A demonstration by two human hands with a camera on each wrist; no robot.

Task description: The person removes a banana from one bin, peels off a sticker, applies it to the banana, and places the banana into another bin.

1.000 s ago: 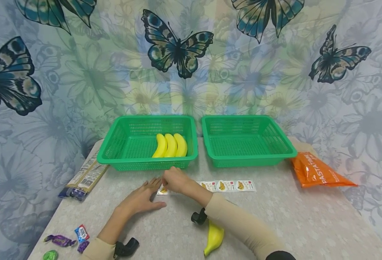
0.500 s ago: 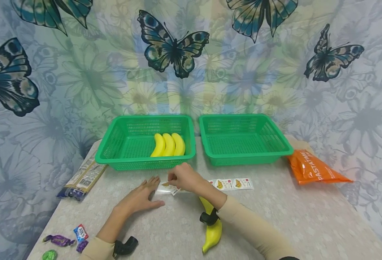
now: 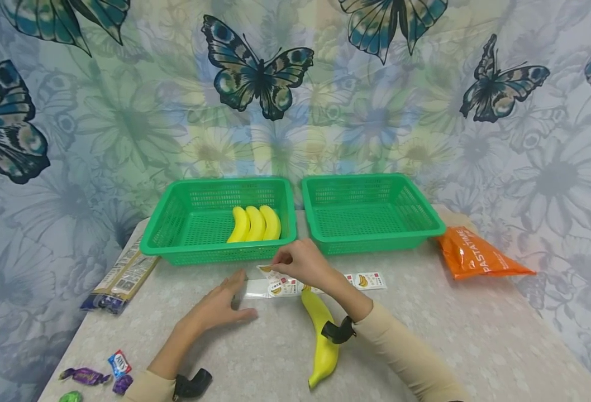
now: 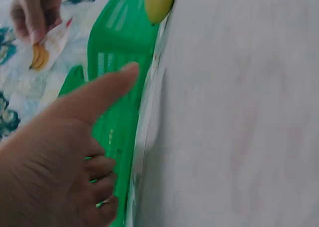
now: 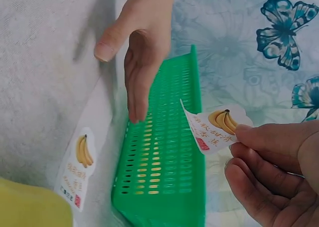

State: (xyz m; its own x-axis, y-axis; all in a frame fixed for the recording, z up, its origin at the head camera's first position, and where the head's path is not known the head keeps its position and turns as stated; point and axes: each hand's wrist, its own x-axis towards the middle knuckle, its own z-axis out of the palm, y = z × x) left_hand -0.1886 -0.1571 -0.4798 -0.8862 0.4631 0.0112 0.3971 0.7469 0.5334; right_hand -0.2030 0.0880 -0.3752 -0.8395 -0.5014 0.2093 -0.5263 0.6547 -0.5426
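Pinching a sticker (image 5: 215, 136) in my right hand (image 3: 304, 262), I hover above the strip (image 3: 256, 289) (left hand (image 3: 220, 302) nearby, fingers loose).

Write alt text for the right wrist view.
A right hand pinches a loose banana sticker by its edge. Beyond are an outstretched left hand and a green basket. Another sticker lies on its strip near a blurred yellow banana.

An orange bag (image 3: 479, 254) lies at the surface's (image 3: 426, 335) far right corner, a gold-and-blue packet (image 3: 124, 277) along the left edge. Wrapped sweets (image 3: 85, 376) lie toward the near left corner; a butterfly-print backdrop (image 3: 376, 111) hangs behind.
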